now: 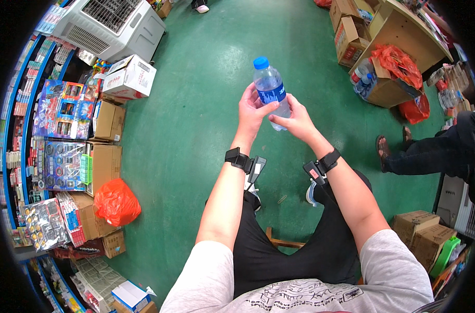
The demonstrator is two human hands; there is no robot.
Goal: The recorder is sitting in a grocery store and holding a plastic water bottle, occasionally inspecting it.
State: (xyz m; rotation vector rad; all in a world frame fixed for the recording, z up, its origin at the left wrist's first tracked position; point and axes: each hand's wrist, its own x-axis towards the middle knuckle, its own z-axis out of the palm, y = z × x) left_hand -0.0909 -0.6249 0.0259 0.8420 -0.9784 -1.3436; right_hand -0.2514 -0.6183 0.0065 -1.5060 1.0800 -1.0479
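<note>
A clear plastic water bottle point(271, 88) with a blue screw cap and a blue label is held up in front of me, tilted a little, its cap on. My left hand point(254, 109) wraps its left side, with the thumb across the front near the label's lower edge. On the right side, my right hand point(295, 117) grips the lower part of the bottle, its thumb in front. Both wrists wear black straps with small dark devices.
Shelves of packaged goods, cardboard boxes point(106, 166) and a red plastic bag point(118, 202) line the left. An air cooler point(116, 27) stands upper left. At right are a carton with bottles point(390, 86), stacked boxes point(421, 234) and another person's legs point(425, 154). The floor is green.
</note>
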